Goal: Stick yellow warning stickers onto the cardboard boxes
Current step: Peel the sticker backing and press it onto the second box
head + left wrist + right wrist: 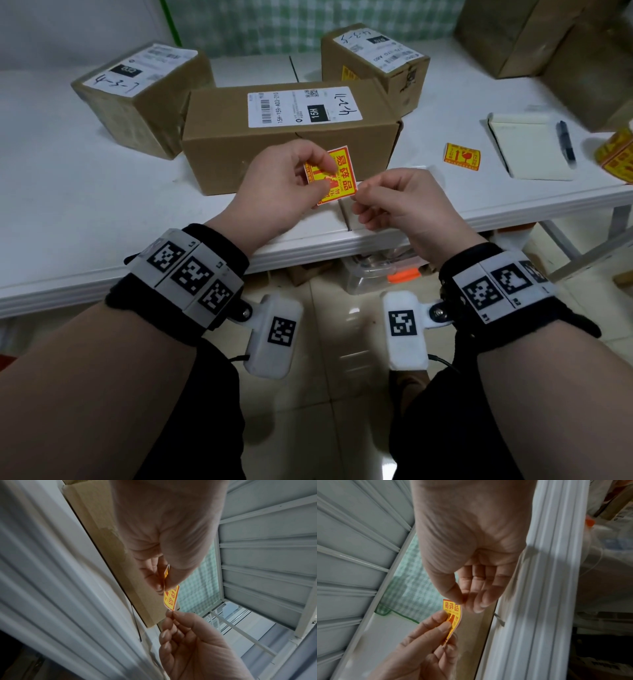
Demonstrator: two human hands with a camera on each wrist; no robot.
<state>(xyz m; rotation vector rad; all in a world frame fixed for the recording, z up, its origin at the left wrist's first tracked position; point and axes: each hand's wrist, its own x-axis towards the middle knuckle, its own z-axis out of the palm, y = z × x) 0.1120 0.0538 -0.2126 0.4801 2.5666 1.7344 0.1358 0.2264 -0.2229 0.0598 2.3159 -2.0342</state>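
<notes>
Both hands met above the near edge of the white table (102,219), directly in front of the long cardboard box (291,137). The left hand (274,185) pinched the yellow warning sticker (337,174) between thumb and forefinger, its printed face turned toward the person — likely so the backing could be worked from the free corner. The right hand (400,202) had its fingers (481,600) curled in, thumb and forefinger closed on that lower corner, apparently to start peeling; whether the backing had parted could not be told. In the wrist views the sticker bowed slightly between the two grips.

Holding it just in front of the box's bare front face kept the coming move short. A second sticker (461,157) lay on the table to the right, near a notepad (529,150) and pen (566,141) — probably staged within reach — and the roll of stickers (616,154) sat at the far right edge. Two smaller boxes, one at back left (137,99) and one at back right (376,65), stood behind.
</notes>
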